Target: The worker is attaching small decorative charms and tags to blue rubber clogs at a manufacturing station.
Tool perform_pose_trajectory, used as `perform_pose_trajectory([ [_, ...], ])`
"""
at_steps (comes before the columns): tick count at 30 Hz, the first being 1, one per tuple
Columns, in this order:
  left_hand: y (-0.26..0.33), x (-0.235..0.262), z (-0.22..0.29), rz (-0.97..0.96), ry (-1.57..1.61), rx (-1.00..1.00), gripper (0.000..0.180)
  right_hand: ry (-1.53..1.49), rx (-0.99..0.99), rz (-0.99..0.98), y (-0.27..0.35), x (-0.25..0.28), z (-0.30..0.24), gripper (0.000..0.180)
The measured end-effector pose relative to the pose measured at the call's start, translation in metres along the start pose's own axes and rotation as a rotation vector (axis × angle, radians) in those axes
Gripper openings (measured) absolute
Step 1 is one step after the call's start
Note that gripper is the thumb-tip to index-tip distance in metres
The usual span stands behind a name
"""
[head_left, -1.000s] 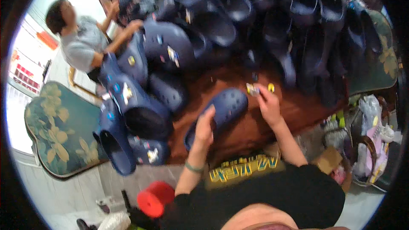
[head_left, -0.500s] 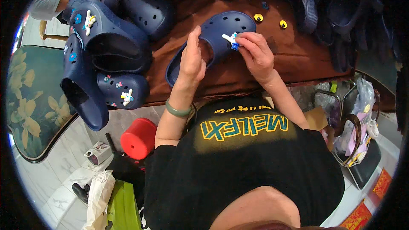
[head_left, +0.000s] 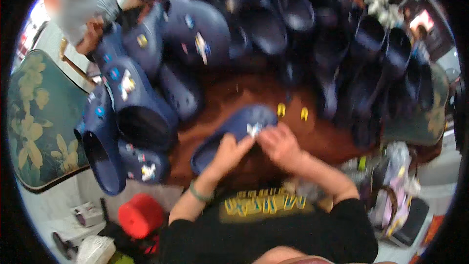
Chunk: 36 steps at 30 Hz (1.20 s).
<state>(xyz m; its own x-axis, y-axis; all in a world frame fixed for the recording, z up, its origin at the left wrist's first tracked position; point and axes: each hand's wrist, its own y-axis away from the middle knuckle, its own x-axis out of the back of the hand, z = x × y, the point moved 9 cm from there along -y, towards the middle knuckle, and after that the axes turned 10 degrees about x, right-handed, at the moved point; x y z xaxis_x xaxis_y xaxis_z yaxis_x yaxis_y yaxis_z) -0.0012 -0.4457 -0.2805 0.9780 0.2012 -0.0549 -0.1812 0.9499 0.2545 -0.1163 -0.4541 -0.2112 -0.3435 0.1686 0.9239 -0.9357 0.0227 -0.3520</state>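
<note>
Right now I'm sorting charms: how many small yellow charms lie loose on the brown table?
2: one small yellow charm just beyond the navy foam clog, another right of it. More may be hidden.

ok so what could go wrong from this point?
Two loose yellow charms lie on the brown table just beyond the clog; a shift of the shoe could knock them away. The right hand presses a small white charm at the toe while the left hand steadies the clog; the charm could slip from the fingers. The clog pile on the left leans over the table edge and might slide.
</note>
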Motion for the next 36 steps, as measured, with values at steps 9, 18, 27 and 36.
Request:
perform_pose_trajectory([
  [9,0.009,-0.011,-0.009,-0.098,0.0,-0.01,0.031,-0.327,0.059,0.133,-0.023,0.03,0.025,0.026],
  [18,0.001,-0.01,0.003,-0.112,0.075,-0.05,0.02,-0.23,-0.275,0.271,-0.013,0.023,0.027,0.021],
  [27,0.016,-0.015,0.028,-0.135,0.048,-0.029,0.032,-0.368,-0.449,0.485,-0.001,0.028,0.035,0.021],
  [36,0.007,-0.014,0.006,-0.143,0.064,-0.009,0.037,-0.456,-0.436,0.509,0.015,0.004,0.035,0.018],
])
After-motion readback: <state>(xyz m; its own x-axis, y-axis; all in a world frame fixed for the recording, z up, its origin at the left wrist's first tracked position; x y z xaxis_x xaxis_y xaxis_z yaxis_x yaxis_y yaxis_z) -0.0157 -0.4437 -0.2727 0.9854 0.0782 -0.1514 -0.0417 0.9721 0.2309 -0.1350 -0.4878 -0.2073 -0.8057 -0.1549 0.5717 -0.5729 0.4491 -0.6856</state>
